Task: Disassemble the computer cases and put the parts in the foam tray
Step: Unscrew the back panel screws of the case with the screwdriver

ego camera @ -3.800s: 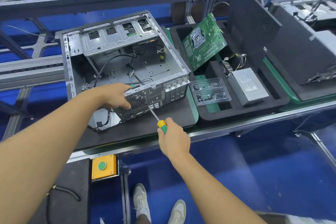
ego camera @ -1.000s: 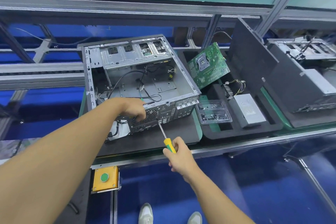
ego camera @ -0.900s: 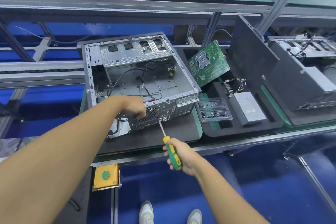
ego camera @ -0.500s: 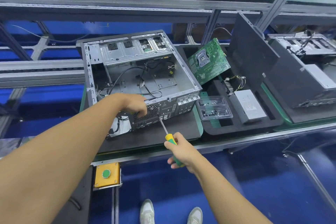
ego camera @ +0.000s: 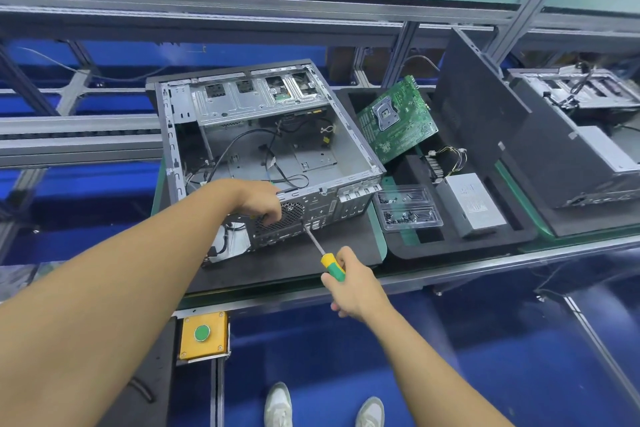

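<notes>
The computer case (ego camera: 263, 156) lies open on its side on a dark mat, left of centre on the bench, its rear panel facing me at the near edge. My left hand (ego camera: 261, 201) is curled over the top edge of that rear panel, fingers clenched on the metal beside the round fan grille (ego camera: 289, 215), steadying the case. My right hand (ego camera: 349, 282) is wrapped tight around the yellow-and-green handle of a screwdriver (ego camera: 323, 251), and the shaft runs up and left to the rear panel just right of the grille.

I judge the step in hand to be backing out a screw at the fan mount; the screw head itself is too small to make out. Next I should keep the tip seated and square, turn until the screw frees, then carry it right without dropping it into the case.

To the right sits the foam tray (ego camera: 412, 248). In it a green motherboard (ego camera: 396, 118) leans tilted at the far end, a grey power supply (ego camera: 472, 204) with its cable bundle lies toward the near right, and a clear box of screws (ego camera: 407, 208) rests just beside the case. The power supply carries a label, but nothing on it can be read, and I see no brand anywhere. A dark side panel (ego camera: 485, 121) stands upright further right. Below the near bench edge is a yellow box with a green button (ego camera: 202, 333).
</notes>
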Available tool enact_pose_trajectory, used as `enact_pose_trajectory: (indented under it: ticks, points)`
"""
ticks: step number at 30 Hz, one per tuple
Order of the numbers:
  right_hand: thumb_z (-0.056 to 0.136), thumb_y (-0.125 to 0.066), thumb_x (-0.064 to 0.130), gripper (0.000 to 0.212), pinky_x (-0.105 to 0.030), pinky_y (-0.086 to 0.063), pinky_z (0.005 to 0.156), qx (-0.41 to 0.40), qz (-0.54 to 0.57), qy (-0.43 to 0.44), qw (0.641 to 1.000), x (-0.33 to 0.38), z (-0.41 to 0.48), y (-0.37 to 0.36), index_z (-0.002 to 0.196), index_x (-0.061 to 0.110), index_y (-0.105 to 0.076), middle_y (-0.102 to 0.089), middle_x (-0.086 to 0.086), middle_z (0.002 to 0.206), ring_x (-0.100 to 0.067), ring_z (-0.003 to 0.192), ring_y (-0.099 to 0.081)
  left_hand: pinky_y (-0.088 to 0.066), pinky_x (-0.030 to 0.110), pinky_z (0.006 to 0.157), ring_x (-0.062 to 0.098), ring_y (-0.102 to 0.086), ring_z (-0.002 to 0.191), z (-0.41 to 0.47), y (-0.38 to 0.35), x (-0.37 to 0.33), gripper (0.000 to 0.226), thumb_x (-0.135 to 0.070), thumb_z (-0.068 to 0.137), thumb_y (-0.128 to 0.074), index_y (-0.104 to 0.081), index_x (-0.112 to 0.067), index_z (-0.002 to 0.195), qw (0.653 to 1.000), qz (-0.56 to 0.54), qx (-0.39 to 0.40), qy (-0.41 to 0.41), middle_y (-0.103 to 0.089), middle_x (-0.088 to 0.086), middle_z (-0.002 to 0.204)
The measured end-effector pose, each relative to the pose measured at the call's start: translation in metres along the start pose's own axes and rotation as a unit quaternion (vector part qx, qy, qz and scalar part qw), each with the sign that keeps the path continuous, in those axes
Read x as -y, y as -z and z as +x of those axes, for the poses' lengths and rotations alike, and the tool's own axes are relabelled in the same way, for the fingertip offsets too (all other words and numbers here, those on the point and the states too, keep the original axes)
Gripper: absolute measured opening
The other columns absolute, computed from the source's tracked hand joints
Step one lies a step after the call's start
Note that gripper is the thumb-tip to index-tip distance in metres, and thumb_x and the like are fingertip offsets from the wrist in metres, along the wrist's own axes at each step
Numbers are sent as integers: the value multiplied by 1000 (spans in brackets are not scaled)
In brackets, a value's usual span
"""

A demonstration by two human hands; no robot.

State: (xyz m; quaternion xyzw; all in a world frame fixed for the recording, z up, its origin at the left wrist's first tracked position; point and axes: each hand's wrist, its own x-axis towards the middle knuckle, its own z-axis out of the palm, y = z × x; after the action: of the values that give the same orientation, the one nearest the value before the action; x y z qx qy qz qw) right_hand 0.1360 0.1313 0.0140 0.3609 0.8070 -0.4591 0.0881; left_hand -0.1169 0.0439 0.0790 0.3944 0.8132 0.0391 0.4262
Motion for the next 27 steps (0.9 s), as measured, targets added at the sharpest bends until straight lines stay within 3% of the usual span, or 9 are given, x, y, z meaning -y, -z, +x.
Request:
enact_pose_trajectory:
  ticks: [3, 5, 9, 13, 16, 19, 22, 24, 27]
  points:
    - [94, -55, 48, 29, -23, -42, 45, 112, 199, -111, 967, 9, 0, 4, 102, 20, -49, -60, -5, 90, -17, 51, -52, -20, 27, 49, 16, -22, 49, -1, 0, 0, 33, -16, 51, -57, -28, -21, 37, 1000, 4, 2, 2, -28, -2, 57]
    - [99, -45, 42, 34, -25, -45, 50, 149, 237, -148, 948, 10, 2, 8, 104, 12, -60, -65, -7, 87, -18, 53, -52, -21, 27, 49, 15, -22, 47, 0, 0, 1, 29, -18, 47, -57, -29, -21, 38, 1000, 4, 1, 3, -30, -1, 58]
    - [94, -57, 23, 10, -31, -46, 56, 77, 197, -85, 974, 5, 0, 1, 90, 16, -52, -61, -7, 85, -21, 62, -53, -19, 28, 51, 14, -22, 47, 4, -1, 4, 32, -19, 46, -57, -26, -18, 37, 1000, 16, -1, 0, -28, 1, 61]
    - [92, -64, 25, 30, -26, -49, 44, 51, 219, -81, 971, 7, -2, -6, 91, 20, -35, -54, -6, 90, -17, 52, -54, -21, 29, 52, 17, -23, 54, 3, 0, 3, 34, -20, 47, -56, -24, -17, 36, 1000, 23, 4, -5, -28, 1, 64]
    - [95, -55, 44, 30, -24, -43, 47, 100, 242, -122, 957, 11, 0, -2, 104, 17, -51, -64, -3, 85, -15, 52, -51, -22, 29, 51, 17, -24, 53, 2, 0, 4, 34, -20, 49, -57, -26, -18, 36, 1000, 14, -2, -4, -34, 3, 75]
    - [100, -46, 37, 31, -26, -47, 53, 110, 248, -135, 953, 9, 1, -3, 104, 12, -63, -71, -2, 80, -15, 54, -54, -24, 30, 52, 14, -24, 48, 0, 1, 1, 34, -21, 49, -57, -26, -17, 35, 1000, 16, 1, 3, -35, 3, 72]
    - [96, -61, 23, 13, -33, -51, 57, 60, 240, -80, 966, 1, 3, -6, 97, 12, -53, -65, -8, 87, -18, 59, -58, -25, 29, 52, 15, -25, 49, 0, 1, 0, 32, -20, 50, -58, -29, -20, 38, 1000, 12, -1, 6, -36, 4, 70]
    - [92, -67, 17, 24, -34, -55, 57, 52, 258, -68, 962, 0, 3, -6, 94, 17, -43, -61, -11, 97, -19, 58, -59, -24, 27, 50, 15, -26, 48, 0, 1, 1, 28, -18, 50, -59, -32, -20, 43, 1000, 2, -4, 8, -37, 6, 70]
    - [89, -69, 32, 33, -27, -49, 48, 70, 230, -97, 966, 6, 4, -5, 99, 18, -42, -60, -6, 85, -16, 52, -55, -27, 30, 55, 19, -30, 55, 2, 1, 3, 30, -20, 49, -59, -32, -18, 35, 1000, 3, -1, 15, -39, 7, 74]
